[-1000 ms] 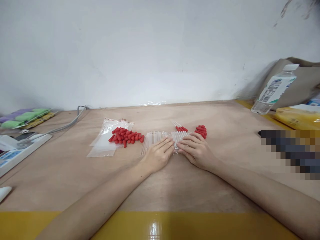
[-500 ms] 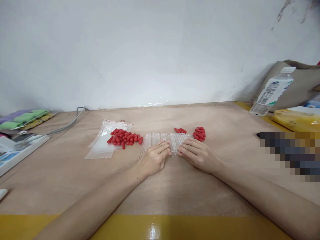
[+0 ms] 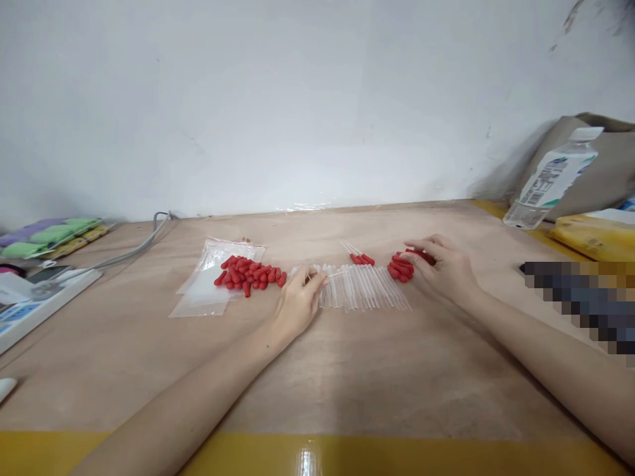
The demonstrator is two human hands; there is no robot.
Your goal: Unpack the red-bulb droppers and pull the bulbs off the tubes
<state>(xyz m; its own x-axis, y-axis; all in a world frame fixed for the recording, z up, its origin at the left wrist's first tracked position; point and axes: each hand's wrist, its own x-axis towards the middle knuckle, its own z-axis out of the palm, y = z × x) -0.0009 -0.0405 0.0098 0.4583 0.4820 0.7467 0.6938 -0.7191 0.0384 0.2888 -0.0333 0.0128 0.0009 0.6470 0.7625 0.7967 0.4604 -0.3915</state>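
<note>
My left hand (image 3: 297,301) is closed in a pinch on a thin clear glass dropper tube (image 3: 335,274), which points to the right. Beneath and beside it lies a row of similar clear tubes (image 3: 367,291). My right hand (image 3: 444,268) is at the small pile of red rubber dropper bulbs (image 3: 399,270), its thumb and fingers curled around red bulb material (image 3: 421,254); how many pieces it holds is hidden. Behind the row lie several tubes fitted with red bulbs (image 3: 362,258). A larger heap of red bulbs (image 3: 245,272) rests left of my left hand.
Clear zip bags (image 3: 201,304) lie under the larger heap. At left are a power strip (image 3: 54,301), a grey cable (image 3: 133,248) and green and purple packs (image 3: 59,231). A water bottle (image 3: 550,178) leans at right, near a yellow bag (image 3: 595,233) and a pixelated dark object (image 3: 580,304).
Both hands were together on the tube row. My right hand has moved right to the red bulbs; my left hand has moved slightly left and lifted a tube. The row's right end is now uncovered.
</note>
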